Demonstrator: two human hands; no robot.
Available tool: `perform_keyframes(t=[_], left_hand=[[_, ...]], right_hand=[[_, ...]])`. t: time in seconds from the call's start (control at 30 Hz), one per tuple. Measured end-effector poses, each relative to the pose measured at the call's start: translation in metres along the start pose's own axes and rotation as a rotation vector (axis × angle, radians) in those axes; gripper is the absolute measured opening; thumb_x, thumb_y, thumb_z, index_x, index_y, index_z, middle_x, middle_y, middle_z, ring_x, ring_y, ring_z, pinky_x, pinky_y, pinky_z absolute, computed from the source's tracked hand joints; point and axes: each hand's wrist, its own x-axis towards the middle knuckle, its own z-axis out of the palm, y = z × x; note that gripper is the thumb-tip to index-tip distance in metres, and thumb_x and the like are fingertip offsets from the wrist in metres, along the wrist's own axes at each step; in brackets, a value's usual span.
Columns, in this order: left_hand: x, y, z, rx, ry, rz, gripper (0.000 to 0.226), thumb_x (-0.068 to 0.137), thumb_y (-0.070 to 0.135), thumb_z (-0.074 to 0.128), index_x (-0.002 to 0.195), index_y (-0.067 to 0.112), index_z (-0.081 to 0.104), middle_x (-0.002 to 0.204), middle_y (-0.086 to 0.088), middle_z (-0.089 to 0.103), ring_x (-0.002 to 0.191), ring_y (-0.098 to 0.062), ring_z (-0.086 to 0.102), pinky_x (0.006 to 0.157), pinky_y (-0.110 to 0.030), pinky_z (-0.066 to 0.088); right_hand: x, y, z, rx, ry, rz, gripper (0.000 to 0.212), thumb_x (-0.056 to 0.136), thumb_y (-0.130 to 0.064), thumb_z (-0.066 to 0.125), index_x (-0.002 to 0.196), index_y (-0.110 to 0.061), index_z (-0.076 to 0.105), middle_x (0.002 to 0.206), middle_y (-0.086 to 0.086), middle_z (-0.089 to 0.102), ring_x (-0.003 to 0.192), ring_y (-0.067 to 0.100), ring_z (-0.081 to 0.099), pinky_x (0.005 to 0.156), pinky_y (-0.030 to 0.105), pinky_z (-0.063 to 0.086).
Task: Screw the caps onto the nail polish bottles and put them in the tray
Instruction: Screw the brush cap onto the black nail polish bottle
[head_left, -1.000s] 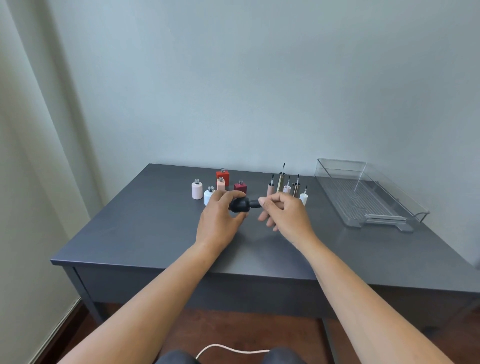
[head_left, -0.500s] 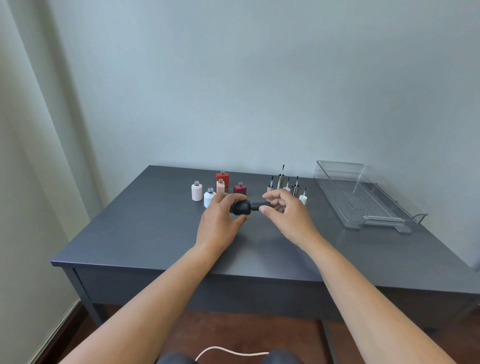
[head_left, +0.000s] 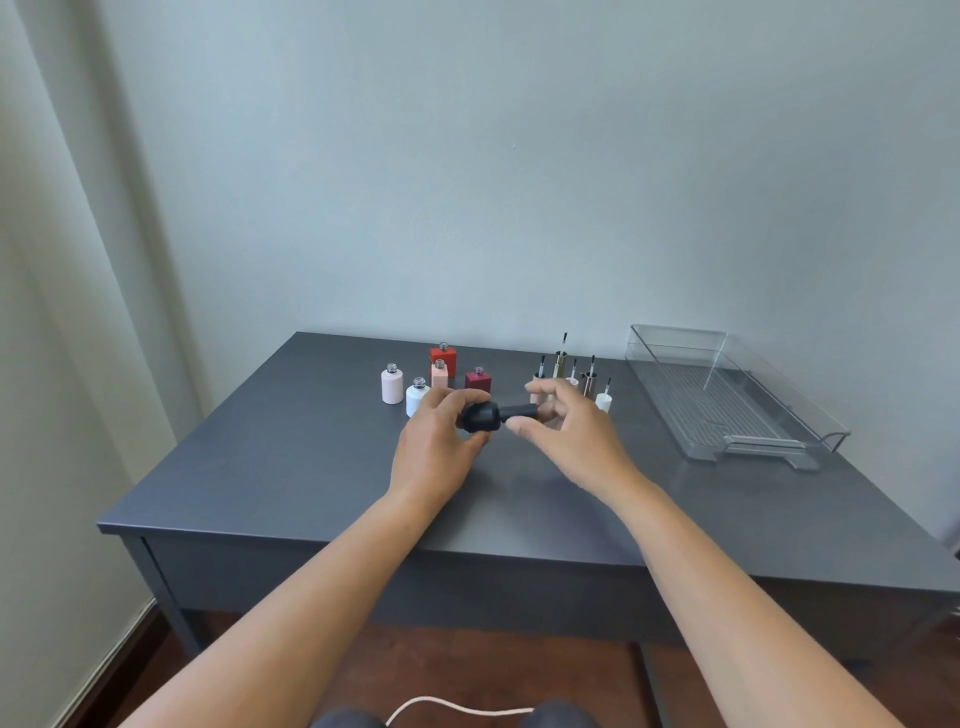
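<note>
Inward — left hand (head_left: 436, 448), right hand (head_left: 577, 441) — bottle (head_left: 480, 417)

Soft, even daylight fills the scene, with no hard glare. The dark grey matte surface (head_left: 270, 457) carries a pale, dull sheen. Faint, diffuse shadows lie under the left hand (head_left: 434, 447) and the right hand (head_left: 571, 441). The right hand's fingers (head_left: 537, 388) look slightly smeared. The round matte black bottle (head_left: 480, 417) reads as a nearly featureless dark shape. The clear plastic tray (head_left: 675, 345) catches thin bright lines along its rims. Wide-angle distortion tilts the pale cream wall (head_left: 78, 312) at left.
</note>
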Motion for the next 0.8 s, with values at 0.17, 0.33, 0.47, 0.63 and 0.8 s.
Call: perform_keyframes(t=[0.17, 0.33, 0.47, 0.63, 0.8], left_hand=[[0.0, 0.0, -0.001, 0.0, 0.001, 0.001, 0.038, 0.08, 0.016, 0.079, 0.114, 0.03, 0.068, 0.105, 0.016, 0.052, 0.092, -0.011, 0.057, 0.081, -0.026, 0.047], [-0.001, 0.001, -0.001, -0.001, 0.01, 0.018, 0.038, 0.08, 0.017, 0.079, 0.114, 0.031, 0.068, 0.106, 0.017, 0.052, 0.093, -0.011, 0.056, 0.08, -0.025, 0.045], [-0.001, 0.001, -0.001, 0.008, 0.006, 0.019, 0.038, 0.081, 0.018, 0.08, 0.116, 0.028, 0.068, 0.106, 0.016, 0.052, 0.093, -0.013, 0.058, 0.081, -0.029, 0.049], [-0.001, 0.0, -0.001, 0.015, 0.003, 0.022, 0.038, 0.081, 0.019, 0.079, 0.116, 0.03, 0.068, 0.107, 0.015, 0.053, 0.096, -0.013, 0.058, 0.081, -0.03, 0.049], [-0.001, 0.0, -0.001, 0.011, 0.003, 0.033, 0.037, 0.082, 0.019, 0.078, 0.115, 0.031, 0.068, 0.108, 0.019, 0.051, 0.096, -0.009, 0.056, 0.08, -0.029, 0.049]], right_hand=[[-0.003, -0.002, 0.001, 0.046, 0.008, -0.011, 0.006, 0.087, -0.035, 0.066, 0.089, -0.03, 0.065, 0.075, -0.011, 0.075, 0.062, 0.0, 0.059, 0.07, 0.037, 0.054], [-0.002, -0.007, -0.002, -0.104, 0.002, 0.025, 0.053, 0.088, -0.07, 0.04, 0.074, -0.026, 0.065, 0.066, -0.013, 0.073, 0.05, 0.006, 0.055, 0.066, 0.036, 0.055], [0.0, -0.001, -0.002, -0.118, -0.033, 0.005, 0.047, 0.074, -0.077, 0.053, 0.105, -0.042, 0.061, 0.089, -0.019, 0.069, 0.076, -0.001, 0.059, 0.074, 0.029, 0.05], [0.0, 0.004, 0.002, -0.082, 0.032, -0.037, 0.019, 0.081, -0.035, 0.07, 0.098, -0.038, 0.062, 0.089, -0.016, 0.068, 0.07, 0.008, 0.058, 0.079, 0.036, 0.053], [-0.002, -0.004, -0.001, -0.165, -0.024, -0.014, 0.035, 0.093, -0.056, 0.046, 0.076, -0.03, 0.063, 0.066, -0.015, 0.07, 0.053, 0.001, 0.056, 0.06, 0.029, 0.046]])
